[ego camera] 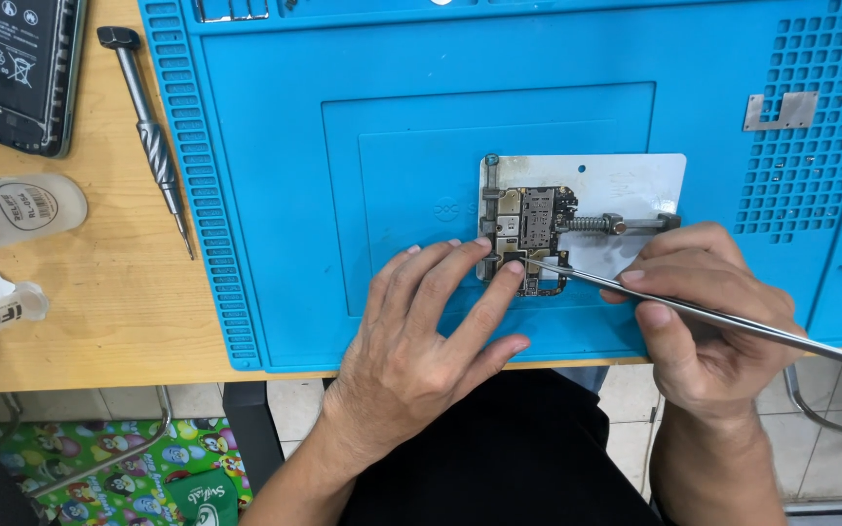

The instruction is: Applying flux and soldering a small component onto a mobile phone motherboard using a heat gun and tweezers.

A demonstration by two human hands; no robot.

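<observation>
Blue mat [275,195] on table | circuit board [535,226] clamped in metal holder [635,185] | board steadied by left hand [431,331], fingers pressed flat, nothing grasped | tweezers [694,312] pinched in right hand [708,302], tip on board | screwdriver [153,136] laid aside; work judged midway, board still clamped

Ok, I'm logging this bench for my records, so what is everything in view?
Mat: one, blue, covering the wooden table.
Holder plate: one, silver, mat centre.
Circuit board: one, dark and gold, clamped on the plate.
Screwdriver: one, metal, table left of mat.
Phone body: one, black, top left.
Bottle: one, translucent, left edge.
Metal shield: one, grey, mat's right grid.
Probe: one, steel.
Left hand: fingers on the board.
Right hand: holding the probe.
</observation>
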